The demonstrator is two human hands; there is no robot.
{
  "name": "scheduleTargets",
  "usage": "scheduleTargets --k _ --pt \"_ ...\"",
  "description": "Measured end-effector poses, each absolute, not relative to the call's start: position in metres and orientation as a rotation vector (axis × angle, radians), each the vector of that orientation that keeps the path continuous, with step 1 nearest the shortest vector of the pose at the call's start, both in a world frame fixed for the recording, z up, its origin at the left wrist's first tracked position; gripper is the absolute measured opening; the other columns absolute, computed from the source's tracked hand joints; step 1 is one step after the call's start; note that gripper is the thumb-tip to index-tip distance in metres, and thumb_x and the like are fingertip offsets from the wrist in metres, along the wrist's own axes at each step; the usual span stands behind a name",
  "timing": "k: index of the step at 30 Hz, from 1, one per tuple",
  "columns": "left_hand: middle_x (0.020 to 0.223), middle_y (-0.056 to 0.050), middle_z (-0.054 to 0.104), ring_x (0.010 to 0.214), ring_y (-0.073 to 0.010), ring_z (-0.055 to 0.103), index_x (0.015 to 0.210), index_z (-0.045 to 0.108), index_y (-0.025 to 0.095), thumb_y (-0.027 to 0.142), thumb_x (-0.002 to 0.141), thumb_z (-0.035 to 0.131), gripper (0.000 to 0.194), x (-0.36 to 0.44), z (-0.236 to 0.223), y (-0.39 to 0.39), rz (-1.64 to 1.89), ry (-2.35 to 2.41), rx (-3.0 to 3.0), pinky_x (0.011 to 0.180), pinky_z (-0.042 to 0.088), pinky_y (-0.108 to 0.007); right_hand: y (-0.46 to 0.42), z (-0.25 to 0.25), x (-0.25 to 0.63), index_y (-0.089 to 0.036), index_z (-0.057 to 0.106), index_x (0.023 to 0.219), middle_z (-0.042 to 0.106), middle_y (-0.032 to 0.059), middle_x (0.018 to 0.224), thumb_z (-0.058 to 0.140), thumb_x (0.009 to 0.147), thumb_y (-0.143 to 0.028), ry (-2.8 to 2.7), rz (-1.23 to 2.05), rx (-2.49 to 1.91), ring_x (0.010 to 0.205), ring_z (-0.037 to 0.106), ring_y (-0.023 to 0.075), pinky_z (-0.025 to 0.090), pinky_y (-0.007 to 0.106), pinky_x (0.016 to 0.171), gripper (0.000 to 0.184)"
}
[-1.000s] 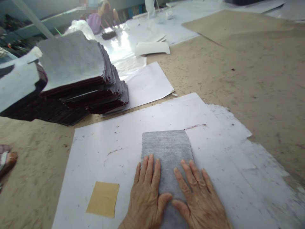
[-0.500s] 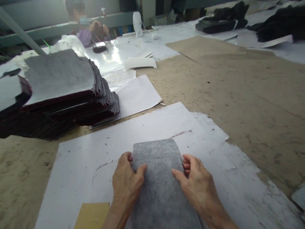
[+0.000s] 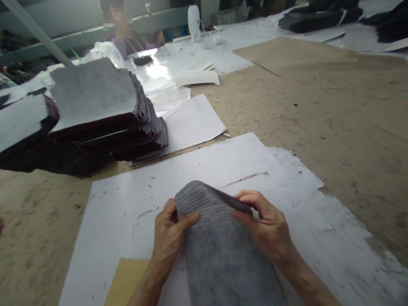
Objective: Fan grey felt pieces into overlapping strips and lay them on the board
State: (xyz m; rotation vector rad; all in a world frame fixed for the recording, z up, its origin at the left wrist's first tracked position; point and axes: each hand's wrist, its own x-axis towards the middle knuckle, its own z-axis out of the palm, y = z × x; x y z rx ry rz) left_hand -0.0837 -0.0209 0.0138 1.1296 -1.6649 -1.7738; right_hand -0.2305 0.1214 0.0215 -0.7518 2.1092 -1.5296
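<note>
A stack of grey fabric pieces [image 3: 223, 255] lies in front of me, its far end bent up and fanned into many thin layered edges. My left hand [image 3: 174, 227] grips the left side of that end, thumb on top and fingers curled around the edge. On the other side, my right hand [image 3: 263, 219] pinches the right corner between thumb and fingers. Beneath the stack is a large white paper sheet [image 3: 117, 216] marked with dark specks and scratches. The near end of the stack runs out of view at the bottom.
A tall stack of grey-topped, dark-edged pieces [image 3: 95, 93] stands at the left. A yellow card [image 3: 127, 278] lies by my left forearm. Farther back are a curved white strip [image 3: 197, 77], dark fabric piles [image 3: 318, 19] and a person [image 3: 123, 38] across the table.
Both hands have closed on the far end of the grey stack. That end was flat and is now arched up with its layers fanned. The view has shifted slightly.
</note>
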Motion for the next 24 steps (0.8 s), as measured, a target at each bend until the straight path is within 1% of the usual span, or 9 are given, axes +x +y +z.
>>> scheduleTargets --k 3,5,8,11,12,15,18,21,24 --pt "0.086 0.000 0.068 0.081 -0.0162 0.060 0.086 0.066 0.018 0.018 0.059 0.075 0.028 -0.085 0.010 -0.028 -1.910 -1.513 1.115 0.074 0.046 -0.026 0.111 0.027 -0.250 -0.018 0.059 0.088 0.068 0.0036 0.082 0.067 0.067 -0.032 1.711 -1.369 -0.596 0.075 0.063 0.0190 0.052 0.031 0.066 0.027" --pt "0.083 0.001 0.068 0.076 -0.0145 0.060 0.085 0.066 0.017 0.014 0.055 0.077 0.032 -0.086 0.009 -0.030 -1.960 -1.414 1.125 0.071 0.047 -0.025 0.105 0.029 -0.257 -0.017 0.061 0.092 0.069 0.0037 0.081 0.067 0.067 -0.033 1.631 -1.372 -0.618 0.075 0.065 0.0207 0.053 0.033 0.066 0.030" --pt "0.075 0.002 0.067 0.067 -0.0119 0.060 0.082 0.064 0.016 0.012 0.053 0.078 0.032 -0.087 0.012 -0.032 -2.033 -1.312 1.145 0.063 0.047 -0.022 0.104 0.023 -0.256 -0.019 0.067 0.084 0.070 0.0028 0.079 0.067 0.065 -0.030 1.694 -1.494 -0.699 0.080 0.065 0.0217 0.053 0.036 0.074 0.022" --pt "0.067 0.003 0.065 0.057 -0.0094 0.057 0.086 0.063 0.016 0.016 0.058 0.077 0.032 -0.089 0.017 -0.035 -2.139 -1.355 1.171 0.053 0.043 -0.019 0.105 0.014 -0.251 -0.021 0.069 0.073 0.070 0.0029 0.085 0.070 0.062 -0.029 1.789 -1.563 -0.725 0.088 0.063 0.0215 0.047 0.036 0.087 0.013" --pt "0.065 0.003 0.065 0.055 -0.0096 0.057 0.086 0.063 0.016 0.017 0.058 0.077 0.031 -0.090 0.019 -0.036 -2.161 -1.385 1.178 0.052 0.043 -0.020 0.105 0.012 -0.251 -0.021 0.069 0.074 0.070 0.0031 0.086 0.071 0.061 -0.028 1.802 -1.567 -0.721 0.087 0.063 0.0213 0.047 0.036 0.088 0.014" --pt "0.070 -0.001 0.068 0.059 -0.0135 0.060 0.082 0.065 0.013 0.015 0.056 0.077 0.028 -0.094 0.022 -0.038 -2.141 -1.419 1.193 0.056 0.048 -0.024 0.104 0.013 -0.256 -0.019 0.067 0.088 0.070 0.0036 0.085 0.069 0.066 -0.032 1.740 -1.517 -0.661 0.078 0.065 0.0201 0.053 0.035 0.075 0.026" --pt "0.071 0.002 0.068 0.062 -0.0110 0.059 0.076 0.066 0.016 0.013 0.055 0.077 0.024 -0.092 0.020 -0.034 -2.012 -1.407 1.173 0.060 0.047 -0.022 0.105 0.021 -0.260 -0.018 0.064 0.097 0.070 0.0039 0.088 0.069 0.068 -0.034 1.583 -1.423 -0.577 0.080 0.065 0.0202 0.054 0.033 0.071 0.034" --pt "0.069 0.005 0.066 0.064 -0.0080 0.058 0.075 0.067 0.017 0.012 0.055 0.079 0.024 -0.088 0.016 -0.031 -1.883 -1.431 1.056 0.061 0.044 -0.017 0.108 0.023 -0.254 -0.018 0.068 0.087 0.070 0.0029 0.083 0.071 0.065 -0.031 1.653 -1.399 -0.666 0.076 0.065 0.0196 0.053 0.031 0.068 0.025" --pt "0.072 0.004 0.066 0.063 -0.0083 0.058 0.081 0.065 0.018 0.017 0.058 0.078 0.027 -0.089 0.013 -0.030 -1.997 -1.374 1.031 0.059 0.044 -0.017 0.108 0.014 -0.246 -0.020 0.069 0.075 0.069 0.0023 0.079 0.069 0.065 -0.030 1.835 -1.488 -0.837 0.075 0.063 0.0191 0.051 0.031 0.071 0.015"
